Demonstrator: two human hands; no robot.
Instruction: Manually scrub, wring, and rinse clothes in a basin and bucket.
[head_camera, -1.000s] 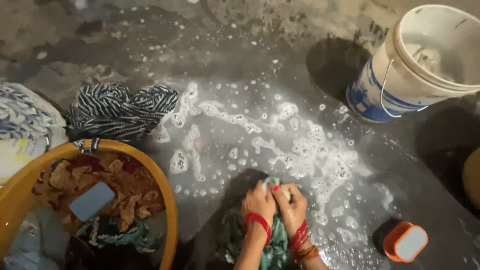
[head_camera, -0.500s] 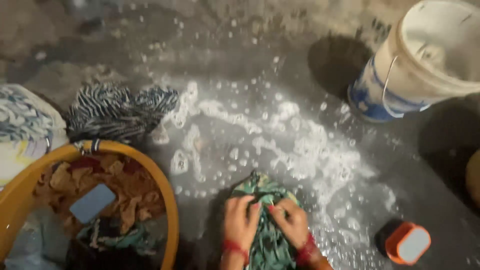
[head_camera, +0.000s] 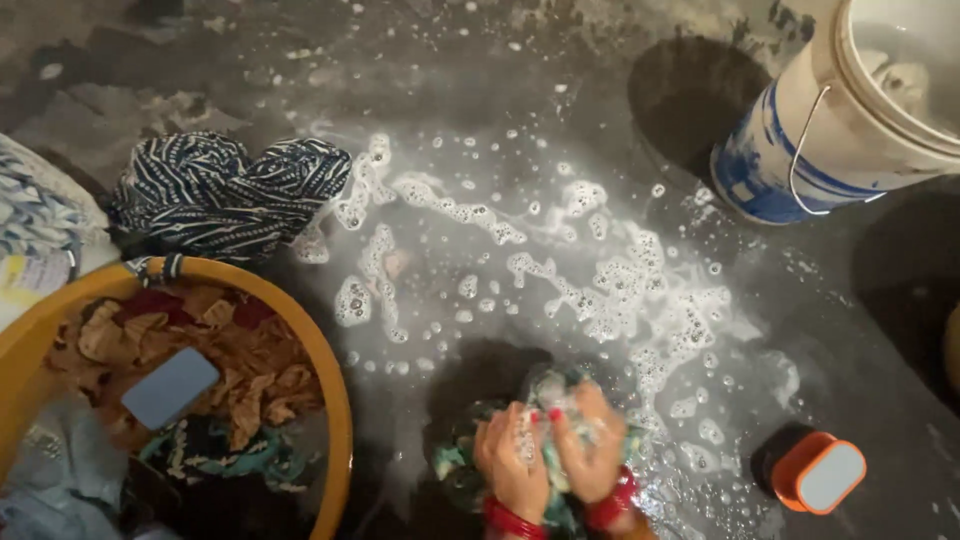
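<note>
Both my hands press together on a wet green patterned cloth (head_camera: 455, 470) bunched on the soapy floor at the bottom centre. My left hand (head_camera: 512, 462) grips its left side, my right hand (head_camera: 588, 450) grips the right, fingers curled into the fabric. Red bangles sit on both wrists. White soap foam (head_camera: 590, 290) spreads over the dark wet floor just beyond the cloth.
A yellow tub (head_camera: 335, 400) at the lower left holds clothes and a blue soap bar (head_camera: 168, 388). A dark striped cloth (head_camera: 225, 195) lies behind it. A white and blue bucket (head_camera: 800, 150) stands at the upper right. An orange brush (head_camera: 815, 472) lies at the lower right.
My hands have drawn back together and bunched the cloth into a tighter lump after spreading apart on it half a second ago. The view shifted slightly.
</note>
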